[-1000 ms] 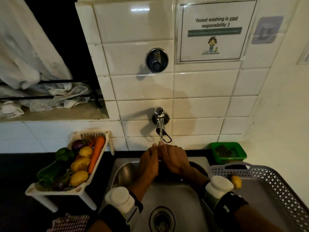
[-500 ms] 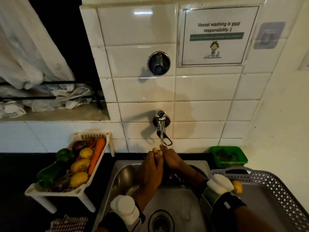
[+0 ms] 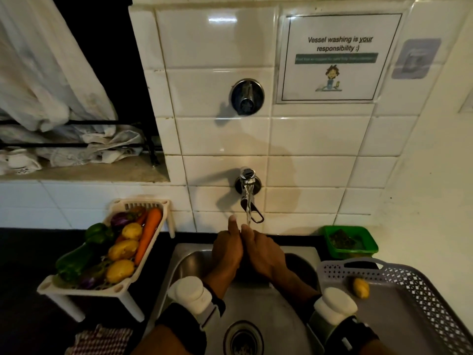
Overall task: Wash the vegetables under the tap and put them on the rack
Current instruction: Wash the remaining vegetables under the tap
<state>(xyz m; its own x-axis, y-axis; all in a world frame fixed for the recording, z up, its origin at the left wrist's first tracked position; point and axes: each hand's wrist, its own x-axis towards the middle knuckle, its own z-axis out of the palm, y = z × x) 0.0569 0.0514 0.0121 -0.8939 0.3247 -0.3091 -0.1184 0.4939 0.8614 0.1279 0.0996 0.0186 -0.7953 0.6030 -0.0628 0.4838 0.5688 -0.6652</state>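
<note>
Head view, hands [image 3: 249,248] together under tap [image 3: 247,198]

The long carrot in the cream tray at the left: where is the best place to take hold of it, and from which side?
Take the carrot at its thick upper end, coming from above and the right. That end lies bare along the rim of the cream tray; potatoes crowd its left side, so a pinch across its width there should lift it free.
</note>
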